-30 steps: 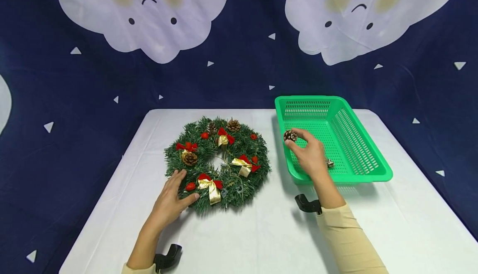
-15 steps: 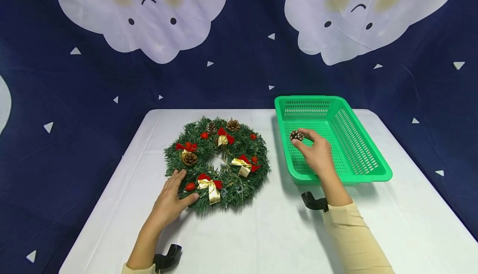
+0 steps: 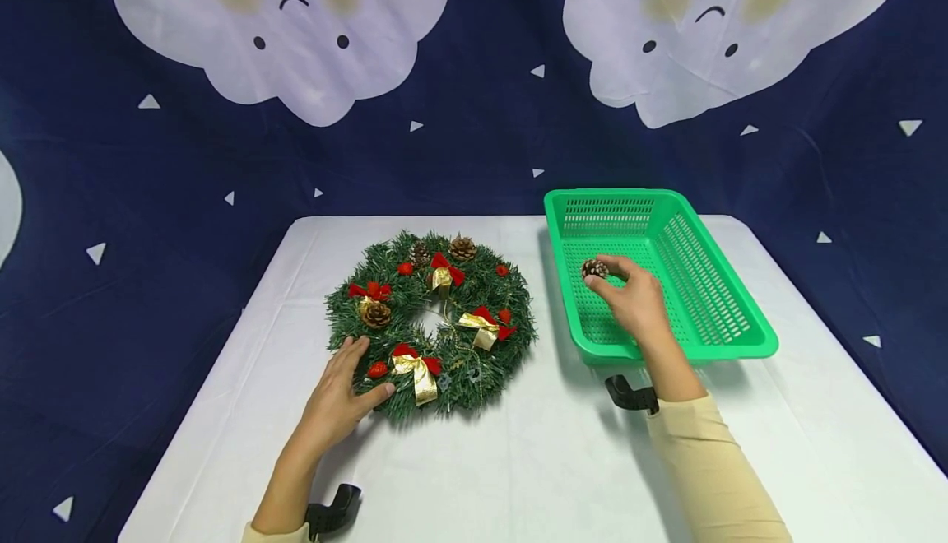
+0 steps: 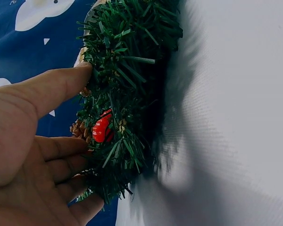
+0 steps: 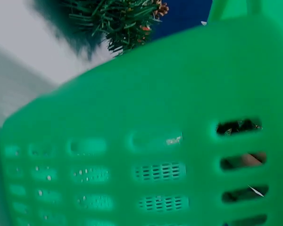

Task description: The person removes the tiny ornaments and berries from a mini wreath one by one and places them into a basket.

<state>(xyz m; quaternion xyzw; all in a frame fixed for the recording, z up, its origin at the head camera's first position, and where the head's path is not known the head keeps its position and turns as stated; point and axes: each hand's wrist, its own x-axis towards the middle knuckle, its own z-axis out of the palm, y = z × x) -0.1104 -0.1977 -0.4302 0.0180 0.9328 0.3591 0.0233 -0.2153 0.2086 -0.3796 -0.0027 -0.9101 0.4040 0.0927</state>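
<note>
I have the right hand [image 3: 638,300] pinching 1 white-tipped pine cone [image 3: 595,269] between thumb and fingers, over the left part of the green basket [image 3: 618,193]; in its wrist view the basket's wall mostly hides the grip. I see the left hand [image 3: 333,399] spread wide, thumb well apart, its fingertips touching the near-left edge of the wreath [image 3: 474,290], grasping nothing.
</note>
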